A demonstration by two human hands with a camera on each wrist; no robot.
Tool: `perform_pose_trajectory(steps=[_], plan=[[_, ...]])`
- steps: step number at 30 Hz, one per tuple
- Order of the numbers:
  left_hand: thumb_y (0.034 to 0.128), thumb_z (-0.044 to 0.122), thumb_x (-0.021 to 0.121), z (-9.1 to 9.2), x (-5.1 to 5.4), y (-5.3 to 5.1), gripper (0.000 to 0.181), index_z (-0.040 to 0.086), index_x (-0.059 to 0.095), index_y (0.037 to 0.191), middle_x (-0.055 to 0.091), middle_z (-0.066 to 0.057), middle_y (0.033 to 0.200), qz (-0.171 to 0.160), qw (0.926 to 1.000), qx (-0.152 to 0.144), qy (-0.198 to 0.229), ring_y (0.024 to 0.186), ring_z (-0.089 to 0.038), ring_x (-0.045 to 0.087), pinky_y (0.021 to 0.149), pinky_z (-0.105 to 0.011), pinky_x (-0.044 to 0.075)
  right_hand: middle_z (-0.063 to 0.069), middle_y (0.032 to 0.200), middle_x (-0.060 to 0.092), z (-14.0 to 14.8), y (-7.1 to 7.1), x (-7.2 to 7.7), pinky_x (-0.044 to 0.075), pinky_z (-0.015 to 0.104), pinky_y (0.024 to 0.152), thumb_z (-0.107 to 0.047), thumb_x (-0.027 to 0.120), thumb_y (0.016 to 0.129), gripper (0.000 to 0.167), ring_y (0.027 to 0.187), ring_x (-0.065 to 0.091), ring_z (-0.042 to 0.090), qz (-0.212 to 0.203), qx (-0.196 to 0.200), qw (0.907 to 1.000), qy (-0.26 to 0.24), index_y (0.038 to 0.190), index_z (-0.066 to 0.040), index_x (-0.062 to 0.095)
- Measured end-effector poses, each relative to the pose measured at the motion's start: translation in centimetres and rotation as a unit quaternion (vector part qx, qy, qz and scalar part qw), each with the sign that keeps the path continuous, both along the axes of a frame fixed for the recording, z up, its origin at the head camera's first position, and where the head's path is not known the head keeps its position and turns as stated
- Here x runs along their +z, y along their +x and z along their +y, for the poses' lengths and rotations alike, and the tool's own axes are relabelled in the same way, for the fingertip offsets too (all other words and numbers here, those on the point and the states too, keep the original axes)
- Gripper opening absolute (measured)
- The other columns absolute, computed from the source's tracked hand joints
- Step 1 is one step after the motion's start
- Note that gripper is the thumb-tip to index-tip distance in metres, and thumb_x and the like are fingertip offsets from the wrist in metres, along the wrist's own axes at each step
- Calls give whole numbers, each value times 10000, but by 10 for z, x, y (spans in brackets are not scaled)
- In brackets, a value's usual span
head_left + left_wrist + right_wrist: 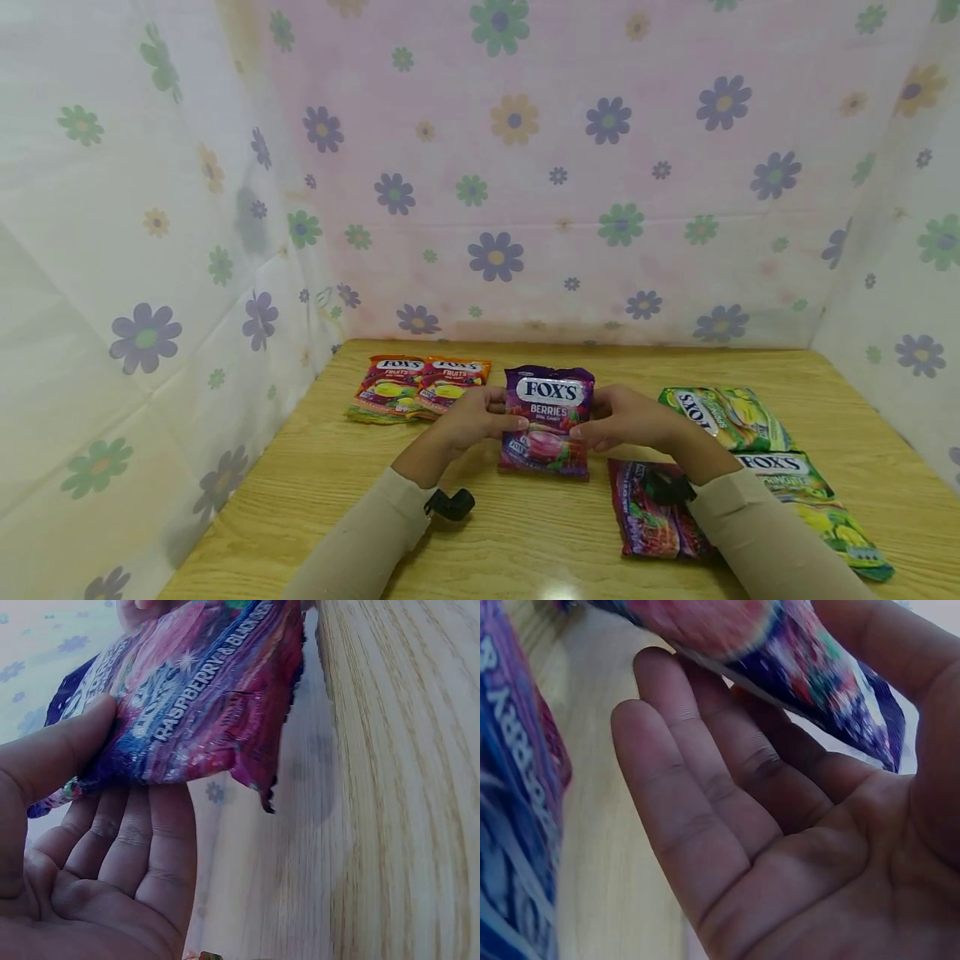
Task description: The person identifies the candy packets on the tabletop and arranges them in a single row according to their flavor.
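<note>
A purple bag of Fox's Berries candy (pixel 547 421) is held up in front of me, its printed front facing me. My left hand (pixel 468 421) grips its left edge, thumb on the front. On the right edge my right hand (pixel 633 419) pinches it, also with the thumb in front. In the left wrist view, the left fingers (pixel 127 844) pass behind the bag (pixel 202 697) and the thumb presses its face. The right wrist view has the right hand's fingers (pixel 697 780) behind the bag (pixel 780 652), only part of which shows.
Two orange Fox's Fruits bags (pixel 393 387) lie at the back left. Another purple bag (pixel 652 517) lies under my right forearm, partly hidden. Several green and yellow Fox's bags (pixel 738 417) lie on the right of the wooden table (pixel 525 542). Flower-print cloth (pixel 555 283) surrounds the table.
</note>
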State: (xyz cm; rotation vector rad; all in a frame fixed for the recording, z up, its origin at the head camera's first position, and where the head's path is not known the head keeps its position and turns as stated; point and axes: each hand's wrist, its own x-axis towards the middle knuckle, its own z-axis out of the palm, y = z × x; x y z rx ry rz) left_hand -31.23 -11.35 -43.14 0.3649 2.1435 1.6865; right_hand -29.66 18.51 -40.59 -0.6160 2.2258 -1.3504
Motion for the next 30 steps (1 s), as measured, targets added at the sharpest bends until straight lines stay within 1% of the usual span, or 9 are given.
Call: perform_pose_trajectory(steps=[5,10,12,14,16,19,23,27,30], plan=[[900,230,827,0,0,-1,469,33,657,1291,680,-153,1290,-3,9998,130,146,1100,-253,705,919,-391,613,118,1094,736,-6,-2,-4,634,440,832,-300,773,941,492,965,728,270,80,-103,9999,-37,1311,-16,617],[884,283,843,0,4,0,648,34,585,1424,598,-191,1426,13,9991,383,157,1206,-290,661,946,-414,603,114,1137,738,-10,-6,-8,635,426,831,-299,768,948,525,1000,726,262,292,-264,9990,-187,1358,-17,600],[884,302,842,0,5,1,706,42,549,1472,585,-184,1445,21,9989,421,191,1224,-287,650,957,-416,598,120,1169,734,-10,-6,-8,633,422,846,-288,760,956,531,1031,726,264,339,-313,9986,-267,1379,-14,589],[892,309,834,0,6,1,713,47,540,1486,603,-168,1434,44,9989,375,278,1232,-284,650,974,-423,590,132,1199,729,-10,-6,-8,630,418,865,-268,751,964,533,1064,725,269,393,-363,9979,-355,1396,-9,578],[897,312,828,0,6,1,684,57,558,1472,630,-153,1409,67,9988,314,368,1233,-281,653,994,-430,580,145,1226,722,-9,-5,-8,624,419,886,-247,739,973,525,1093,719,278,452,-400,9972,-453,1410,-9,569],[888,325,835,-1,7,1,664,84,582,1453,650,-124,1381,85,9989,274,378,1229,-269,650,1008,-427,572,156,1262,713,-10,-4,-7,617,421,908,-238,728,982,517,1126,711,285,543,-503,9955,-590,1426,-28,568],[877,325,845,-2,5,-1,641,94,606,1425,665,-111,1338,21,9991,230,346,1167,-246,659,964,-396,587,159,1298,701,-10,-3,-5,611,426,925,-248,720,989,509,1158,701,294,584,-712,9928,-769,1434,-50,572],[900,286,825,-2,4,-2,466,91,698,1304,722,-99,1225,37,9988,134,461,1065,-230,695,916,-384,605,150,1283,708,-11,-3,-2,609,432,931,-268,718,990,495,1147,707,289,625,-929,9899,-872,1414,-49,586],[904,303,820,-2,4,-2,408,105,736,1251,742,-63,1187,162,9987,173,448,1052,-203,703,935,-378,601,137,1266,715,-12,-3,-2,608,435,935,-296,723,986,508,1128,711,277,662,-1023,9886,-890,1415,-60,587]])
